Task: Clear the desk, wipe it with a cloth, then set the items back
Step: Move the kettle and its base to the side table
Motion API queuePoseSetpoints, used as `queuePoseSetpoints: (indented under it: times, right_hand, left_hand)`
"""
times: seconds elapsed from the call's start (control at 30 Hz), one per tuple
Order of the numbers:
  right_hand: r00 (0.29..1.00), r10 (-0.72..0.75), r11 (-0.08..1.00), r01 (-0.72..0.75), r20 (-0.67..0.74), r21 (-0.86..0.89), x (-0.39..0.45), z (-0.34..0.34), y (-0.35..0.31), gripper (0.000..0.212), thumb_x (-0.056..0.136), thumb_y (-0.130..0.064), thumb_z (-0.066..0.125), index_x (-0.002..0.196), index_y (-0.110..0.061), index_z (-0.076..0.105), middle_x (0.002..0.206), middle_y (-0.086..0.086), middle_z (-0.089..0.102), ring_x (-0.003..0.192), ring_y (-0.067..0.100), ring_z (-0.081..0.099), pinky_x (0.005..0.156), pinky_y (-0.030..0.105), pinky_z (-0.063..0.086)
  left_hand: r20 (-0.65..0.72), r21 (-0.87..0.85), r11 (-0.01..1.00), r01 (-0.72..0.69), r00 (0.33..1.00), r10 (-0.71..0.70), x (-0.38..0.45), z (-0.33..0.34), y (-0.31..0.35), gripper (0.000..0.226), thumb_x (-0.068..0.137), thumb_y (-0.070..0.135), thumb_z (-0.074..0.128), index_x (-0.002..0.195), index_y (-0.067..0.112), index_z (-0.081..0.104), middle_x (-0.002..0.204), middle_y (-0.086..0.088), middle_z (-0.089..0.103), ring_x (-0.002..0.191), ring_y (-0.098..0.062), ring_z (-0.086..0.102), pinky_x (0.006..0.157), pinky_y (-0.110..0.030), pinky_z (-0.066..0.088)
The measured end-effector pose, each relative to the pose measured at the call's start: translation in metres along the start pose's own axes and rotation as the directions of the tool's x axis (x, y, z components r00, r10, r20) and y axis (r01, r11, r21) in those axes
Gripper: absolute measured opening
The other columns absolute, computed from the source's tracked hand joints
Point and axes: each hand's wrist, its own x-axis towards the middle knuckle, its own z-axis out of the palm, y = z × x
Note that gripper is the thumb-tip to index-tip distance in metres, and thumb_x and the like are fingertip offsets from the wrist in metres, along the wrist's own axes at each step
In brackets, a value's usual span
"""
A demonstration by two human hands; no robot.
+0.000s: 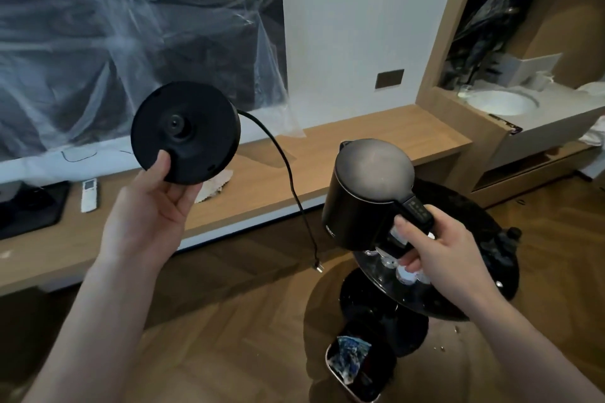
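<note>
My left hand [154,203] grips the round black kettle base [185,131] by its lower rim and holds it tilted up above the wooden desk [360,141]. Its black power cord [288,173] hangs down, with the plug [318,267] dangling over the floor. My right hand [435,245] holds the black electric kettle [370,193] by its handle, to the right of the desk's front edge. A pale cloth [214,185] lies on the desk, partly hidden behind the base.
A white remote [89,195] and a black tray [32,209] lie on the desk's left part. A round black side table [474,239] holding small bottles stands under the kettle. A small bin [357,366] stands on the wooden floor. A washbasin [501,103] sits at the right.
</note>
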Motion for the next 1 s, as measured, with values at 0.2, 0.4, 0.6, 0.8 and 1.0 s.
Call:
queuePoseSetpoints:
  times: [0.2,0.4,0.6,0.8,1.0]
  right_hand:
    - [0.998,-0.057,0.998,0.056,0.017,0.025,0.045,-0.026,0.006,0.014,0.098,-0.033,0.069,0.087,-0.026,0.066,0.076,-0.005,0.071,0.063,0.024,0.075,0.058,0.032,0.054]
    - [0.996,-0.083,0.996,0.081,0.034,0.043,0.082,-0.043,0.011,0.018,0.098,-0.033,0.07,0.08,-0.032,0.067,0.077,-0.005,0.071,0.064,0.028,0.075,0.054,0.028,0.051]
    - [0.997,-0.077,0.992,0.075,0.022,0.104,0.123,-0.07,0.026,0.007,0.097,-0.036,0.07,0.093,-0.03,0.071,0.084,-0.008,0.073,0.063,0.03,0.075,0.07,0.044,0.061]
    - [0.993,-0.113,0.986,0.109,0.029,0.126,0.177,-0.115,0.034,0.008,0.098,-0.032,0.069,0.103,-0.027,0.072,0.086,-0.004,0.074,0.062,0.029,0.075,0.068,0.044,0.062]
    - [0.981,-0.177,0.98,0.167,0.085,0.113,0.238,-0.188,0.054,0.007,0.1,-0.033,0.066,0.107,-0.031,0.069,0.095,-0.004,0.073,0.063,0.028,0.075,0.058,0.032,0.059]
  left_hand:
    - [0.013,-0.031,0.997,-0.069,0.997,0.07,0.016,0.037,-0.005,0.036,0.105,0.02,0.053,0.141,0.012,0.055,0.133,-0.004,0.07,0.123,-0.016,0.067,0.098,-0.028,0.057]
    - [0.047,-0.069,0.994,-0.085,0.995,0.088,0.047,0.074,-0.021,0.038,0.105,0.019,0.054,0.142,0.01,0.054,0.131,-0.006,0.071,0.121,-0.018,0.068,0.096,-0.028,0.057]
    - [0.075,-0.094,0.992,-0.081,0.993,0.088,0.074,0.132,-0.04,0.04,0.104,0.016,0.058,0.142,0.005,0.053,0.126,-0.01,0.073,0.115,-0.023,0.072,0.092,-0.031,0.059]
    - [0.122,-0.089,0.987,-0.132,0.982,0.143,0.107,0.208,-0.068,0.036,0.106,0.014,0.056,0.14,0.004,0.052,0.125,-0.014,0.073,0.115,-0.026,0.072,0.092,-0.036,0.06]
    - [0.045,-0.046,0.984,-0.174,0.983,0.176,0.135,0.285,-0.131,0.042,0.104,0.017,0.06,0.143,0.004,0.05,0.126,-0.014,0.073,0.114,-0.027,0.072,0.092,-0.038,0.061]
